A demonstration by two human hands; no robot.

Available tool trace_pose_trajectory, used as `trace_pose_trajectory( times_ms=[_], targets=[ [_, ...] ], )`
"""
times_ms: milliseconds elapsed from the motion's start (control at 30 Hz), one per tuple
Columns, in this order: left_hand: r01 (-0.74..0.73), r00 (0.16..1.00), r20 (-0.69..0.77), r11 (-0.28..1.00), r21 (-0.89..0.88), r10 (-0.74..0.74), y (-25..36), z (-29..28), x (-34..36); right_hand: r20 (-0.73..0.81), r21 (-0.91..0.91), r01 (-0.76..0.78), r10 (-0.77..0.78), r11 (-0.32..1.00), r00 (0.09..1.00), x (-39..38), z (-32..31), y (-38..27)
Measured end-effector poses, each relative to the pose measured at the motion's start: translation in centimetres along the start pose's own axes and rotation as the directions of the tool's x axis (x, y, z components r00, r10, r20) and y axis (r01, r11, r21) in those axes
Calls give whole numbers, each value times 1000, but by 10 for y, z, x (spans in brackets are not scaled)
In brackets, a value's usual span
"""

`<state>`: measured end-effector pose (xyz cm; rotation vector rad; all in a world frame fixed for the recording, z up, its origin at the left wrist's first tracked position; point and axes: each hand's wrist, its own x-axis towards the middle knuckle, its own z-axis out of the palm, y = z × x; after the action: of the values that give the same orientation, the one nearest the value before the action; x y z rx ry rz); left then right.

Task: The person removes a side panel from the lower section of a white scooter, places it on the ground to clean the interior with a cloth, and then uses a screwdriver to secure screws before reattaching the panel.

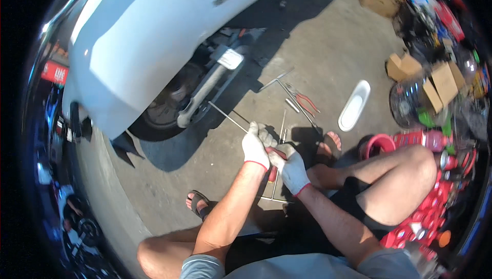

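Observation:
Both my hands wear white work gloves with red cuffs. My left hand grips the near end of a long thin metal rod that points up-left toward the rear wheel of a white scooter. My right hand sits just right of it, closed around a red-handled tool whose handle pokes out below the gloves. The two hands touch each other over the concrete floor.
Several long metal wrenches and red-handled pliers lie on the floor beyond my hands, beside a white plastic panel. Cardboard boxes, red bottles and a pink basin crowd the right. My sandalled feet rest nearby.

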<state>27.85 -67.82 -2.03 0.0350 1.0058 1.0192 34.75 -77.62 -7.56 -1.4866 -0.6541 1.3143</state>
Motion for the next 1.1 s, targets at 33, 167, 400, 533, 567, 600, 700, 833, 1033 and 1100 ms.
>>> trace_pose_trajectory(
  times_ms=[33,167,400,533,567,600,700,833,1033,1100],
  targets=[
    [15,1000,25,1000,-10,-15,1,0,-2,-33,-94,43,-47,995,998,-8,-1,-20],
    [76,989,117,993,90,-86,-16,17,4,-144,-245,128,-166,961,975,-19,-23,-43],
    [140,957,227,974,181,-180,-24,67,31,-288,-290,267,-350,919,891,-2,-38,-70],
    [54,973,210,977,206,-98,-25,80,49,-342,-317,330,-431,889,835,19,-40,-74],
    [53,974,205,977,207,-97,-23,82,53,-343,-326,327,-433,887,834,22,-40,-76],
    [49,974,207,977,210,-93,-22,84,56,-343,-323,330,-435,887,833,27,-41,-77],
    [77,974,202,990,120,-100,-20,87,63,-326,-359,317,-435,878,839,35,-44,-82],
    [56,976,201,992,115,-79,-19,88,67,-310,-353,309,-422,883,852,38,-45,-85],
    [58,977,196,991,123,-82,-22,91,65,-313,-344,318,-427,883,848,37,-48,-85],
    [89,973,204,990,110,-111,-21,91,64,-317,-378,303,-430,875,846,36,-48,-87]
  ],
)
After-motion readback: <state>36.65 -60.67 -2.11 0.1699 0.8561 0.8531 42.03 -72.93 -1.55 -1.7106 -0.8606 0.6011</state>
